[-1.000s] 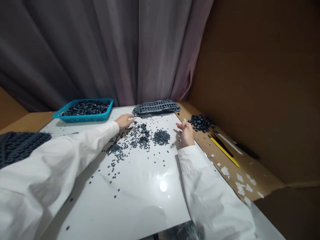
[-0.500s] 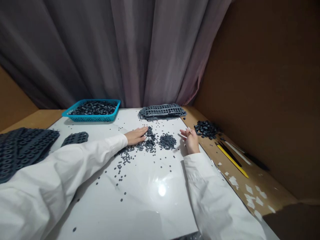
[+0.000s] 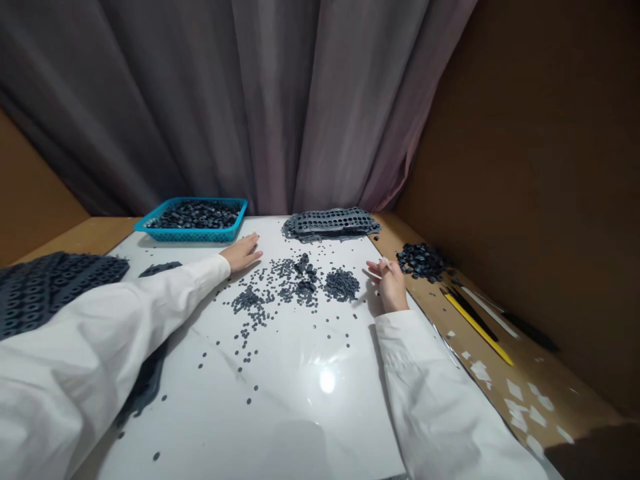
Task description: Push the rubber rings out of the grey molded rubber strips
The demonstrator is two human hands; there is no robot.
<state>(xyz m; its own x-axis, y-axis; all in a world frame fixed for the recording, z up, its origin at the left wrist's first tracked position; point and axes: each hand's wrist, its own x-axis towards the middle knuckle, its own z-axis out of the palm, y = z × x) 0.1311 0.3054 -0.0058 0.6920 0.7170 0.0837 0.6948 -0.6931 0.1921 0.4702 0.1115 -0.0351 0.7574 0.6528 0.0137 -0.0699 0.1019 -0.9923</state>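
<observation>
My left hand (image 3: 243, 253) is open, fingers stretched forward, just above or on the white tabletop (image 3: 295, 360), behind a loose scatter of small dark discs (image 3: 249, 300). Right of the scatter lies a clump of dark rubber pieces (image 3: 305, 270), then a denser heap of discs (image 3: 342, 285). Beside that heap my right hand (image 3: 393, 287) is closed, its fingers curled and thumb pressed in. Something small and pale shows at its fingertips, too small to name.
A blue basket (image 3: 190, 235) full of dark rings stands back left. Perforated rubber sheets (image 3: 330, 223) are stacked at the back, others (image 3: 55, 283) at left. On the right ledge are a dark pile (image 3: 421, 261), a yellow-handled tool (image 3: 477, 327) and white scraps (image 3: 517, 407).
My left hand has moved left, away from the dark clump, exposing discs spread beside it. My right hand keeps its closed pose. The view has shifted slightly.
</observation>
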